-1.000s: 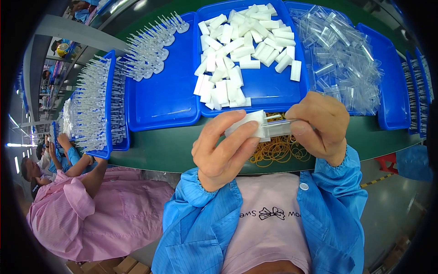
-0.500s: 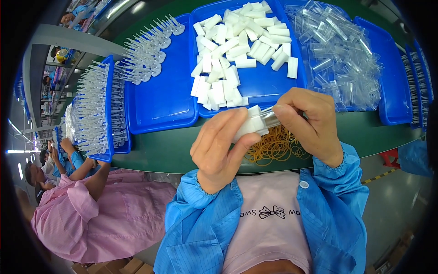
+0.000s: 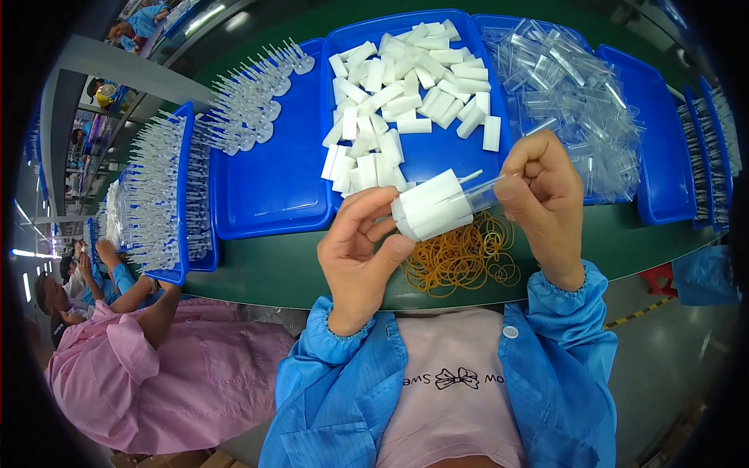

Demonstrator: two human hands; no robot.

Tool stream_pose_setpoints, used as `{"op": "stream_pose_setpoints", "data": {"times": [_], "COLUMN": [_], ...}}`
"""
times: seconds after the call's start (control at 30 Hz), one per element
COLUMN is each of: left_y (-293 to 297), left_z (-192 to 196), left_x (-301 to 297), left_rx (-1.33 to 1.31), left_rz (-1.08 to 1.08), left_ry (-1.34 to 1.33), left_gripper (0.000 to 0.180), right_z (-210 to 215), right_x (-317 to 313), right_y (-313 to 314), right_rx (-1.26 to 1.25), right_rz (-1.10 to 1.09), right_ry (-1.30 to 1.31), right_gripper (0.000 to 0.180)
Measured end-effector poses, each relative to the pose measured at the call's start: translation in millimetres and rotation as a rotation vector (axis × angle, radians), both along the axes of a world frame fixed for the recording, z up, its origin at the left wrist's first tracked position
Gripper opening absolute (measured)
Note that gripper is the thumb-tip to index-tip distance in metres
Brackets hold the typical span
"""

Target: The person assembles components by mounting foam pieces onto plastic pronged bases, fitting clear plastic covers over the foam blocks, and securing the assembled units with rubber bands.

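Observation:
In my left hand point(image 3: 359, 246), thumb and fingers pinch the clear round base of a part wrapped in white foam blocks point(image 3: 435, 207). A thin white stem point(image 3: 471, 176) sticks out of the foam's far end. My right hand point(image 3: 546, 207) is closed on a clear plastic sleeve point(image 3: 488, 189), whose near end meets or overlaps the right side of the foam; I cannot tell which. Its other end shows beyond the fingers. Below both hands, a heap of tan rubber bands point(image 3: 456, 257) lies on the green table point(image 3: 328, 273).
Ahead stands a blue tray point(image 3: 421, 152) of loose white foam blocks point(image 3: 382, 97). Right of it, clear sleeves point(image 3: 577, 101) fill another tray. Stemmed white parts point(image 3: 250, 101) stand at the left, beside a packed blue rack point(image 3: 187, 195). A person in pink point(image 3: 172, 366) works at the left.
My right hand has drawn slightly back to the right and up. My left hand's fingers have slid toward the base, so more of the foam shows. The view has shifted slightly.

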State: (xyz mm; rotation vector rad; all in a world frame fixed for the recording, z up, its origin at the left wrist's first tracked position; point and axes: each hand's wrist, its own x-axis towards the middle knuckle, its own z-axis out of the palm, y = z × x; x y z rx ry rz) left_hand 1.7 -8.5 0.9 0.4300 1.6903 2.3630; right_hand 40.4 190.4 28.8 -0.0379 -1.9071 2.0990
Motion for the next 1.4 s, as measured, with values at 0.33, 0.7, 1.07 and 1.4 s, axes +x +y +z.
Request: {"op": "stream_pose_setpoints", "data": {"times": [0.33,0.7,1.07,1.4], "left_y": [-0.9,-1.3,2.5,8.0], "left_z": [-0.2,2.4,2.6,4.9], "left_x": [-1.6,0.4,1.7,4.6], "left_rx": [-0.045,-0.054,-0.05,0.094], "left_rz": [0.024,-0.022,-0.059,-0.107], "left_ry": [0.188,0.217,0.201,0.155], "left_gripper": [0.044,0.043,0.042,0.043], "right_z": [2.2,0.1,-3.1,0.3], "right_x": [7.2,12.9,16.3,13.8], "right_y": [15.3,7.2,3.0,-4.3], "right_rx": [0.23,0.319,0.385,0.176], "right_rz": [-0.073,-0.017,-0.027,-0.063], "right_ry": [0.169,0.231,0.239,0.262], "right_gripper": [0.017,0.015,0.017,0.038]}}
